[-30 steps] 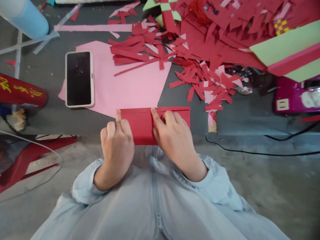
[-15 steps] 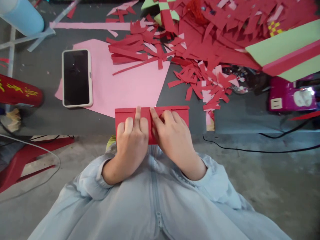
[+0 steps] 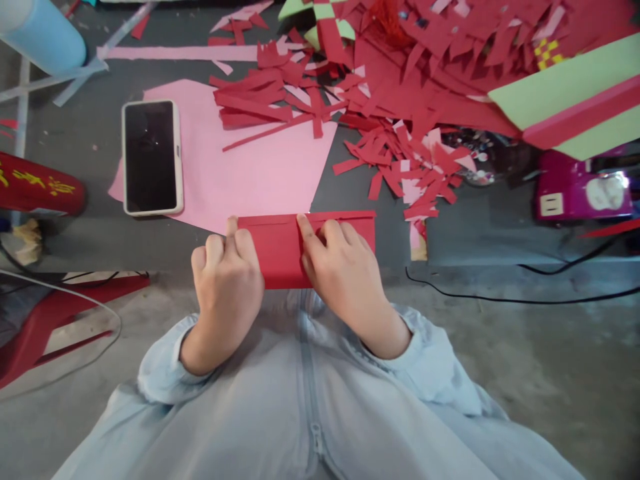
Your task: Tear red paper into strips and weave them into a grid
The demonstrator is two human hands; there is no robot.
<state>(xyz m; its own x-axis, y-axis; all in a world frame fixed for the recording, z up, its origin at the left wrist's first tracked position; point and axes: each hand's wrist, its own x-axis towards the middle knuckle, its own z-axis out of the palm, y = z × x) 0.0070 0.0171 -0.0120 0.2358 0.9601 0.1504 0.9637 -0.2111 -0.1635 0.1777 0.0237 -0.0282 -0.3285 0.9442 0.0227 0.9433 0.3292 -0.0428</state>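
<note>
A folded red sheet of paper lies at the near edge of the table, with a narrow strip creased along its far side. My left hand is at its left end, one finger stretched onto the creased strip and the others curled in; its thumb is hidden. On the right part of the sheet, my right hand presses the crease with its index fingertip, its remaining fingers bent over the paper. Just beyond the red sheet is a large pink sheet, partly under a phone.
Red and pink paper scraps are heaped to the right and far side. A green and red folded paper and a purple box are at the right. To the left stand a red can and a blue-and-white container.
My left hand has slid left along the crease, from near the middle to the sheet's left end. My right hand has stayed in place on the paper.
</note>
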